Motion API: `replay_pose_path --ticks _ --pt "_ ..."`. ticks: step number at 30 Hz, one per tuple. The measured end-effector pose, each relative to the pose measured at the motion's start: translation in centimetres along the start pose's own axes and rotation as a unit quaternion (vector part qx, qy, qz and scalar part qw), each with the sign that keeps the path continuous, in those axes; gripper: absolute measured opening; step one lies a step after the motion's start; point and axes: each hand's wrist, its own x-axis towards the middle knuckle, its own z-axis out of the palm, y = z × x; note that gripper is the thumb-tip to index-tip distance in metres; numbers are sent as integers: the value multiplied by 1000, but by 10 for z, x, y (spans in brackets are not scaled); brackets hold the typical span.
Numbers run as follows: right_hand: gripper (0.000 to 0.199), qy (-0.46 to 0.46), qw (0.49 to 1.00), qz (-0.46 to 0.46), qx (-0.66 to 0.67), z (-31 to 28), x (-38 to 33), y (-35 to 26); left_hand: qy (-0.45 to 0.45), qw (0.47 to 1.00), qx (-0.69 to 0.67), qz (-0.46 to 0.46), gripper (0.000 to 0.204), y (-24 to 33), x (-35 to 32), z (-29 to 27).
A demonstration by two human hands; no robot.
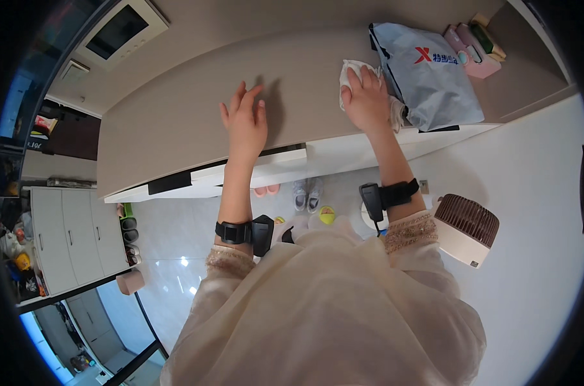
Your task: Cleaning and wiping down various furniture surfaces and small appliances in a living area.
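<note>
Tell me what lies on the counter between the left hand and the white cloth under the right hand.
Nothing: in the head view, the beige counter top is bare between the flat left hand and the white cloth pressed under the right hand.

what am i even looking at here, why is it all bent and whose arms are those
This is one picture from a wide fisheye camera worn on a person's head, looking down, so straight edges curve near the rim. The arms coming up from the bottom are the wearer's own, each with a black strap-on device at the wrist. The left hand lies flat with its fingers spread on a beige countertop. The right hand presses on a white cloth on that surface. Beside it lies a grey plastic bag, with pink boxes behind. On the floor stands a small fan.
</note>
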Motion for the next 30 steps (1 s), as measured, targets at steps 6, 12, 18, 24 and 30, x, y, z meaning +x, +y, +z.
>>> replay_pose_path --ticks 6,12,18,24,30 --pt "48 -24 1000 -8 10 -11 -20 -88 -9 999 12 -30 28 -14 -16 -16" --pt "47 -85 989 -98 66 -26 -29 -190 -16 999 11 -29 29 -15 -23 -28" --pt "44 -69 975 -141 155 -18 -41 -191 -24 1000 -7 -11 28 -2 -23 -23" --pt "41 61 979 -56 188 -40 -65 -76 -61 997 1 53 29 32 -25 16" --pt "42 161 984 -5 80 -25 -100 -5 -163 958 -22 233 32 124 -23 82"
